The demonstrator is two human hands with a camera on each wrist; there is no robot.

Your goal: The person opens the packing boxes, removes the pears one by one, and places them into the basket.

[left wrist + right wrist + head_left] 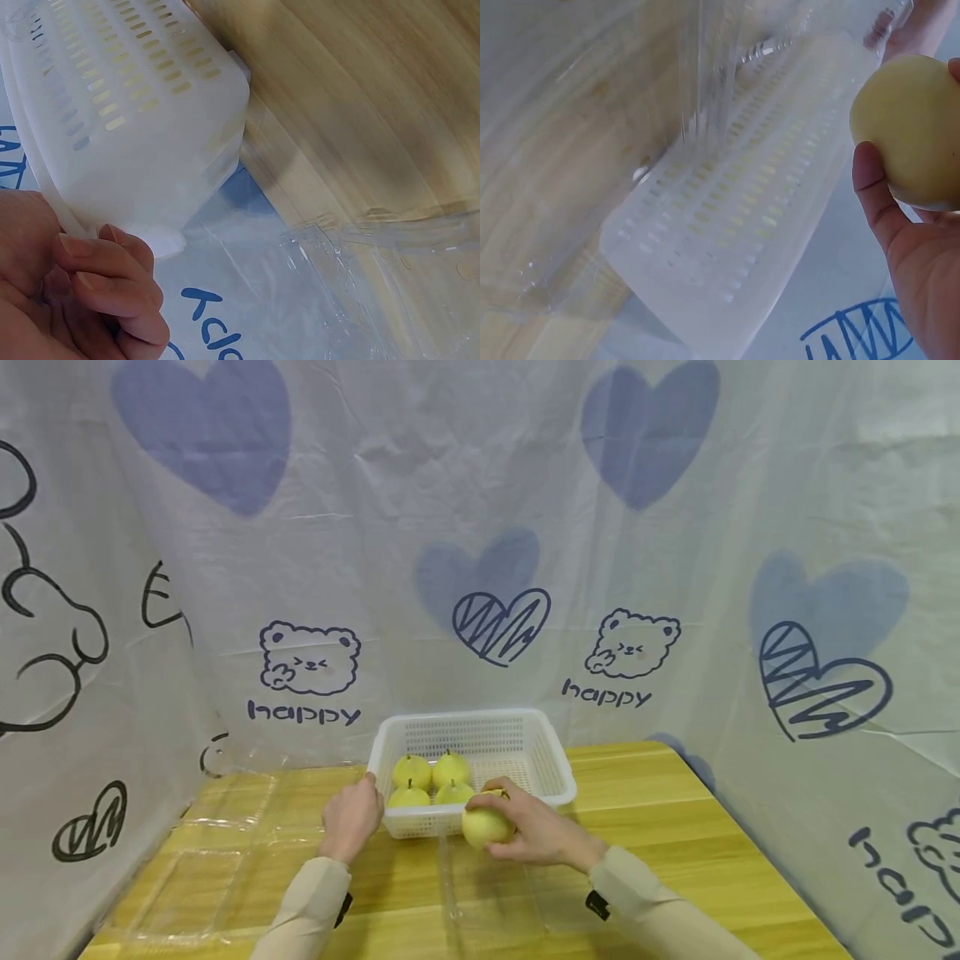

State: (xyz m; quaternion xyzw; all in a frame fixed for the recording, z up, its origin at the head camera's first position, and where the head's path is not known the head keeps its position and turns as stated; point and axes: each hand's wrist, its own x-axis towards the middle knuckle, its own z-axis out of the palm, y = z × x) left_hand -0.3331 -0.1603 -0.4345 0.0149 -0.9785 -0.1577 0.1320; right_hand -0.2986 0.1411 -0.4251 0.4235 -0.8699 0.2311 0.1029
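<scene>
A white slotted plastic basket (480, 718) stands at the back of the wooden table, with several round yellow pears (412, 772) in its left half. My left hand (352, 814) holds the basket's left rim; in the left wrist view the fingers (124, 300) curl at the rim of the basket (172, 150). In my right hand (536, 827) is another yellow pear (486, 828), held between thumb and fingers just in front of the basket's front wall. The right wrist view shows this pear (911, 131) with the thumb (876, 191) against it.
A clear plastic container (495, 897) lies in front of the basket, under the right hand. More clear plastic containers (191, 885) lie on the left of the table. A white sheet (390, 568) printed with hearts and bears hangs behind and at the sides.
</scene>
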